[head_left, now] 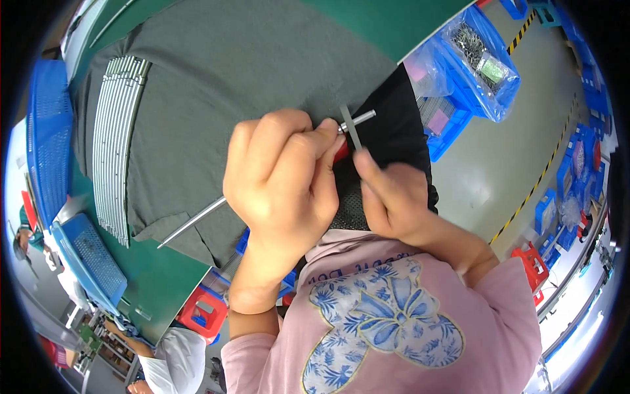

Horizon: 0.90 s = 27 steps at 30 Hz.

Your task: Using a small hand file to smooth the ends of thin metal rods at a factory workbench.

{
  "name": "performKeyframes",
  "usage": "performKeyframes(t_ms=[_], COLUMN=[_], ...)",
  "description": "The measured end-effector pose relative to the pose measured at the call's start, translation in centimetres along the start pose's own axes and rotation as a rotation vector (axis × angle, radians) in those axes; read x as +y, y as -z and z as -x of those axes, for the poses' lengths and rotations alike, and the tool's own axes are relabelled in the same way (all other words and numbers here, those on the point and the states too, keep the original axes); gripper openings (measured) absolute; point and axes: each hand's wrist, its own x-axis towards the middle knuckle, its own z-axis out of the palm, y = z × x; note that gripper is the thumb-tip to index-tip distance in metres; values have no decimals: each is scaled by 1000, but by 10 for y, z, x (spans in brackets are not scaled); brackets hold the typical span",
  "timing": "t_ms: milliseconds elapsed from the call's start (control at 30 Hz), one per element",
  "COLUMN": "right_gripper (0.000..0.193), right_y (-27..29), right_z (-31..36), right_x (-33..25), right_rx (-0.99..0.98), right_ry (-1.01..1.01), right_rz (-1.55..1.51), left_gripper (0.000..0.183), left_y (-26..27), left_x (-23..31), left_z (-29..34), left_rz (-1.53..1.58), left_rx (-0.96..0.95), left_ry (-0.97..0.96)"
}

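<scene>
A long, thin metal rod passes through my left hand, whose fingers are wrapped round it. One end slants down to the left over the cloth; the other juts out past my thumb. My right hand pinches a narrow flat metal strip, which looks like a file. The file lies crosswise against the rod close to its right end, and is slightly blurred. Something red shows just below my left fingertips, mostly hidden. To the left, several similar silvery rods lie side by side in a row on the grey cloth.
The cloth covers much of a green table. Blue baskets stand along its left side. At the right, blue bins hold small metal parts in plastic. A red stool is at lower left, near another person in white.
</scene>
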Motion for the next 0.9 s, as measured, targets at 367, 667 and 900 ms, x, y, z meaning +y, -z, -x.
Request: performKeyframes(t_ms=[367,667,900], right_gripper=[51,50,51], right_y=[6,-2,-6], right_z=[14,12,-9], right_x=[4,3,6], right_rx=[-27,21,55], right_ry=[6,15,23], right_rz=[-6,-26,-3], left_gripper=[17,20,21], left_y=[-2,-1,-2], left_x=[1,0,-1], left_z=[3,4,5], left_rz=[-30,-66,-95], left_rx=[-5,-5,-8], left_ry=[-6,-35,-72])
